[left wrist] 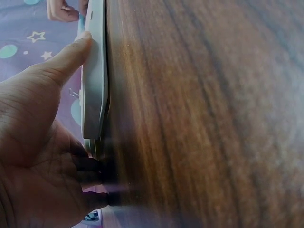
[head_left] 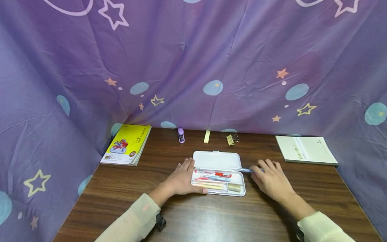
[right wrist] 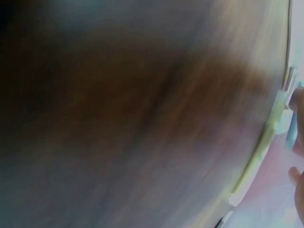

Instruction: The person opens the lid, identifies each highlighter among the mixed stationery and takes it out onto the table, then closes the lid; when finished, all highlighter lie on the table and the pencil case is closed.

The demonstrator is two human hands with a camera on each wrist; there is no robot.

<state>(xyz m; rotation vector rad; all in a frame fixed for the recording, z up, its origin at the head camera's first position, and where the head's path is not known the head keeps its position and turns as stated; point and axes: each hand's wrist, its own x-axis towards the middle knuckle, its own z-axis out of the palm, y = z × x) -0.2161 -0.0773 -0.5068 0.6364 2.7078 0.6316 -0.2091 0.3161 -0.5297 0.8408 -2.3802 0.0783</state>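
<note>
A white pencil case lies open on the table, its lid folded back. Inside it are a red pen, a blue pen, a yellow stick-shaped item and a khaki block. My left hand rests against the case's left end with straight fingers, and its thumb lies along the front edge. In the left wrist view that thumb touches the case's front wall. My right hand pinches a light blue pen, whose far end overlaps the case's right side near the hinge.
At the back stand a purple stapler, a pale yellow strip and a yellow binder clip. A yellow book lies at the left, a pale notebook at the right. A purple curtain surrounds the wooden table.
</note>
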